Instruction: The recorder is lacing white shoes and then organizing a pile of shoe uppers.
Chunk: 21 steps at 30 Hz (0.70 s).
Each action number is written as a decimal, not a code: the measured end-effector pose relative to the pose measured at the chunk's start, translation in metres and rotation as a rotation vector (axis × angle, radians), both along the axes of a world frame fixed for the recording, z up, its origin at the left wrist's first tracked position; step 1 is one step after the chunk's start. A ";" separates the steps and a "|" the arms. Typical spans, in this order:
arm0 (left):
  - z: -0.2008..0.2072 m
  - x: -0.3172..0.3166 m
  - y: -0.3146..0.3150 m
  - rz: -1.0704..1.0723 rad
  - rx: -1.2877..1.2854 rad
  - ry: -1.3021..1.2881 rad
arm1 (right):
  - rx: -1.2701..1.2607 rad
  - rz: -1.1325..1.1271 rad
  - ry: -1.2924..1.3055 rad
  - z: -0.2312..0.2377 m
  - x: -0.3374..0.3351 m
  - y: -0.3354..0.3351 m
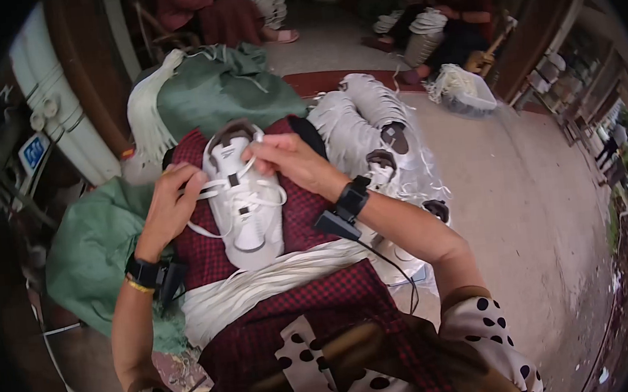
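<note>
Left hand [173,202] pinched shut on a white lace [205,193] at the near side of the shoe [243,202]. Right hand [287,161] closed on a lace end at the tongue, near the collar. Shoe resting sole-down on the lap [301,302], toe toward the body. Bundle of loose laces [262,283] across the lap below it.

Risk, judged: lace end slipping from the pinch, or shoe sliding off the lap under uneven pull.

Count: one shoe in hand; about four unlaced shoes in the pile [383,137] to the right; two green sacks [222,88].
</note>
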<state>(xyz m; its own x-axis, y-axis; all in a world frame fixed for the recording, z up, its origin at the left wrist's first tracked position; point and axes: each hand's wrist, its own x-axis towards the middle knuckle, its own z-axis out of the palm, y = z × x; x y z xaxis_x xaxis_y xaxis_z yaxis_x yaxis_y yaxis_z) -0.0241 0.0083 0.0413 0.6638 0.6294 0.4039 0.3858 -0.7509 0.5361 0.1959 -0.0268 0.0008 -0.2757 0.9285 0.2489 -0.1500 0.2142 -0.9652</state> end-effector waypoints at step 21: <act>-0.036 -0.086 0.054 0.348 0.013 -0.073 | -0.068 -0.604 0.308 0.005 0.187 -0.016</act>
